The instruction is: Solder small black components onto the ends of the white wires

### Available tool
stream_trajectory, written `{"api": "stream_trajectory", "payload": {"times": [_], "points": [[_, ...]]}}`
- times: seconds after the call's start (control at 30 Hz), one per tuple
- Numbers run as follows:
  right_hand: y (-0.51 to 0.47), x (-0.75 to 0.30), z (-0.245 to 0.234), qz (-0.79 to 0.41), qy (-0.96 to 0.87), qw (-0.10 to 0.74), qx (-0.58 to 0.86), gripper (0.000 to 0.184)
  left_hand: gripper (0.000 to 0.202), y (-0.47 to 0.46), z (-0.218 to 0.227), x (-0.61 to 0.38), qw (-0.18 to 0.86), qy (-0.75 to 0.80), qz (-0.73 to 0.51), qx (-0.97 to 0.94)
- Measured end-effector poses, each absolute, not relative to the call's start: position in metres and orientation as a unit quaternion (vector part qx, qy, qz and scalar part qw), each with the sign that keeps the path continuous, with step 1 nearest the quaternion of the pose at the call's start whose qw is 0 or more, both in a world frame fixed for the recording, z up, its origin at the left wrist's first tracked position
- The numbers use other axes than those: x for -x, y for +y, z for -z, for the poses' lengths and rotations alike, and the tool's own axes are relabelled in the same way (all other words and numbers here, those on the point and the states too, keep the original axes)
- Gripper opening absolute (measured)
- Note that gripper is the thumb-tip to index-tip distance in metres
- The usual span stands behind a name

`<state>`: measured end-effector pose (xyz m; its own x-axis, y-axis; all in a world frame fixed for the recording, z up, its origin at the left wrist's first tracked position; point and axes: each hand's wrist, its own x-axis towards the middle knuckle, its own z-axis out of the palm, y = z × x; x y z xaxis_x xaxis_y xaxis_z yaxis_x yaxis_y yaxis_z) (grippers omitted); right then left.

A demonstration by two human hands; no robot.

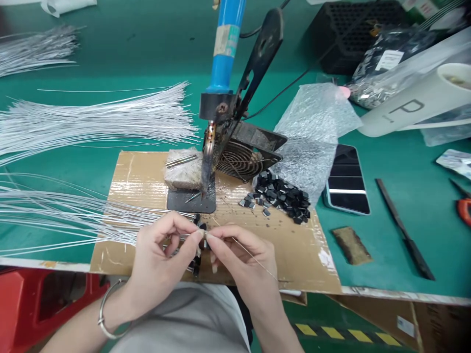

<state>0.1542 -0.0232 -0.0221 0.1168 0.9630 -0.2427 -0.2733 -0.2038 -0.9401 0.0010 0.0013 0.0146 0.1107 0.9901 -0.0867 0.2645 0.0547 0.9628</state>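
My left hand [162,255] and my right hand [241,260] meet fingertip to fingertip over the near edge of a cardboard sheet [140,171]. Both are pinched. The left hand holds thin white wires and several small black parts [196,245] strung below its fingers. The right hand pinches a thin wire [253,257] that trails off to the lower right. A metal bangle [106,311] circles my left wrist. Just beyond the hands stands a blue-handled soldering iron [224,63] in a stand, tip down on a dark plate [191,201].
Bundles of white wires [91,122] fan across the green table at left. A pile of small black parts [281,193] lies right of the iron, by bubble wrap [312,127]. Further right are a phone [348,181], a dark file [403,230], a brown pad [351,245] and a white roll [415,103].
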Motion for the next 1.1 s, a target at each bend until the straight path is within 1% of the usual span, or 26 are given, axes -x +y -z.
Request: {"api": "stream_trajectory", "payload": {"times": [0.13,0.47,0.67,0.77,0.9,1.1], "points": [[-0.023,-0.1537,0.0214,-0.567,-0.336,0.551,0.512,0.019,0.015,0.0021,-0.014,-0.0027,0.486,0.55,-0.381,-0.563],[-0.0233,-0.1545,0.022,-0.541,-0.349,0.557,0.525,0.018,0.014,0.0025,-0.0151,-0.0053,0.491,0.564,-0.379,-0.546],[-0.0208,-0.1561,0.0231,-0.504,-0.319,0.59,0.544,0.003,0.012,0.0046,-0.0131,-0.0012,0.521,0.562,-0.374,-0.522],[-0.0189,-0.1562,0.0214,-0.501,-0.322,0.604,0.531,0.009,0.009,0.0067,-0.0151,0.001,0.538,0.557,-0.368,-0.515],[-0.0182,-0.1558,0.0186,-0.501,-0.346,0.6,0.518,0.015,0.011,0.0092,-0.0175,0.003,0.555,0.546,-0.362,-0.513],[-0.018,-0.156,0.0183,-0.487,-0.371,0.592,0.524,0.013,0.011,0.0109,-0.0185,0.0042,0.579,0.524,-0.35,-0.517]]}}
